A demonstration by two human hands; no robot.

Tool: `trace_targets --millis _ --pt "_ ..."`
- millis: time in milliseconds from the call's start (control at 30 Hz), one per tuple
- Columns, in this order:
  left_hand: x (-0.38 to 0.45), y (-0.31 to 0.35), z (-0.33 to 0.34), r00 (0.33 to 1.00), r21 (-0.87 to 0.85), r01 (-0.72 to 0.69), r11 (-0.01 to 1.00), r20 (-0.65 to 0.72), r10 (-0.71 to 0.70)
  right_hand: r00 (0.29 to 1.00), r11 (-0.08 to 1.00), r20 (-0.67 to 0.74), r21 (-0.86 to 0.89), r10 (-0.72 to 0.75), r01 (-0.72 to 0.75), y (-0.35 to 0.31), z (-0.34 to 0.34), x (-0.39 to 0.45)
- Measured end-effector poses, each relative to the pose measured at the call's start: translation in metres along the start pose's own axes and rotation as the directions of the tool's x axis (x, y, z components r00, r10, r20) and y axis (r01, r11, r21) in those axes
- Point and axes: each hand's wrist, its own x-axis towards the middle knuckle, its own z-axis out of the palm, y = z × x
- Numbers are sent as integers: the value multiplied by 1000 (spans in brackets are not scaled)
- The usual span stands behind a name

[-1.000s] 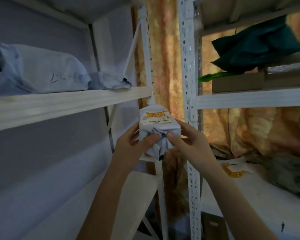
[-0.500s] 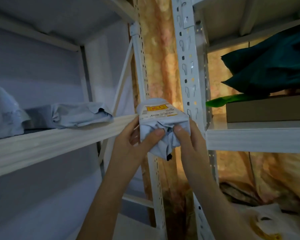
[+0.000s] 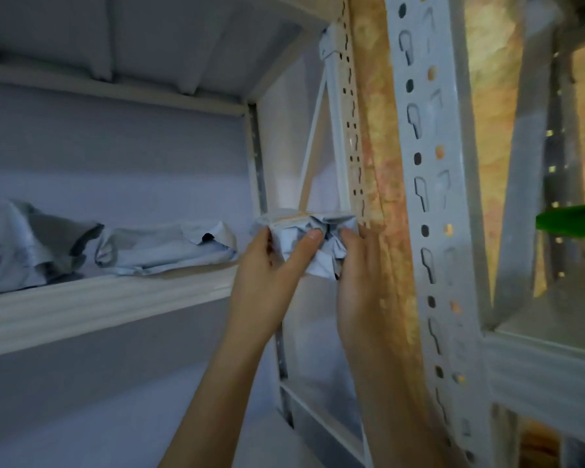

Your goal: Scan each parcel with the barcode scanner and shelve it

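The small crumpled grey plastic-wrapped parcel (image 3: 309, 243) now sits level with the pale wooden shelf board (image 3: 108, 298), at the board's right end, with its label side turned upward so that only a thin orange-tinted edge shows. A second ago it was held well below that board with the yellow-and-white label facing the camera; since then it has been lifted and tipped flat. The left hand (image 3: 267, 265) grips the parcel's near left side, thumb curled onto the crumpled wrap. The right hand (image 3: 358, 265) holds its right side, fingers curled round the wrap's folds. Whether the parcel's underside already rests on the board cannot be told, as the hands hide it.

Left of the parcel on the same board lies a flat grey plastic mailer bag (image 3: 164, 249), and further left a bulkier grey bag with handwriting (image 3: 24, 248). Just right of the parcel stands the white perforated steel upright (image 3: 429, 197).

No scanner shows, so this parcel looks ready for shelving; pushing it in and letting go seems all that remains.
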Motion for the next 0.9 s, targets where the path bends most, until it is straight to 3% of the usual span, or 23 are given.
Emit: trace_targets --millis 267,400,633,800,900 --pt "36 -14 17 993 380 112 918 -81 -88 998 995 57 -97 18 -13 20 -8 42" --pt "54 -20 24 988 657 136 742 -147 -50 1000 969 -6 -246 9 -10 34 1 65" --pt "73 -18 29 982 786 188 590 -149 -114 985 890 -127 -453 -117 47 54 13 80" --pt "78 -24 31 971 822 236 518 -182 -154 986 876 -125 -481 -108 35 54 15 78" --pt "61 -29 32 977 762 194 618 -208 -50 982 931 -145 -359 -122 63 56 12 67"
